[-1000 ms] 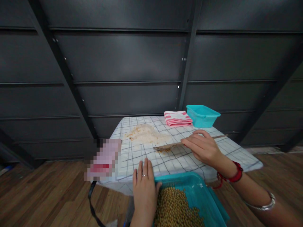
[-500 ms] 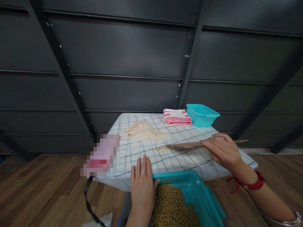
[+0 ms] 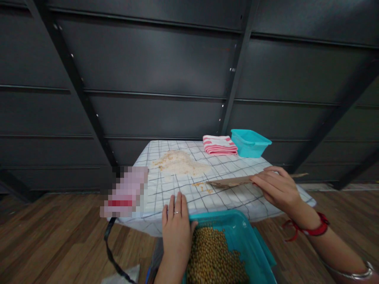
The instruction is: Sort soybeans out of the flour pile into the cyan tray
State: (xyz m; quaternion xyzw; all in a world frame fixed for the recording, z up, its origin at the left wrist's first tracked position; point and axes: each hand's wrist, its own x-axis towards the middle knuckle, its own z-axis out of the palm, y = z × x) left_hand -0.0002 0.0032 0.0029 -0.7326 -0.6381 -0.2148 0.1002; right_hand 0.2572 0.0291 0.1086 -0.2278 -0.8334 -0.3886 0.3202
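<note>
My right hand (image 3: 278, 189) grips a flat piece of brown cardboard (image 3: 231, 182), its far end low over the checked tablecloth. Beside the cardboard's left tip lie scattered yellow soybeans (image 3: 204, 187). My left hand (image 3: 177, 225), a ring on one finger, rests flat with fingers stretched onto the cloth, its thumb at the rim of a teal tray (image 3: 260, 252). Many greenish-brown beans (image 3: 216, 256) fill much of that tray. Further back on the cloth spreads a heap of pale grain (image 3: 180, 163) with some yellow pieces at its left side.
A folded pink-and-white striped towel (image 3: 219, 145) and a turquoise basin (image 3: 251, 142) stand at the back right of the table (image 3: 166, 197). A blurred-out pinkish object (image 3: 127, 191) with a black strap lies at the left edge. Dark metal panels rise behind.
The soybeans by the cardboard's tip have spread out, some now nearer the table's front edge. The whole view has shifted slightly; both hands stay in nearly the same place.
</note>
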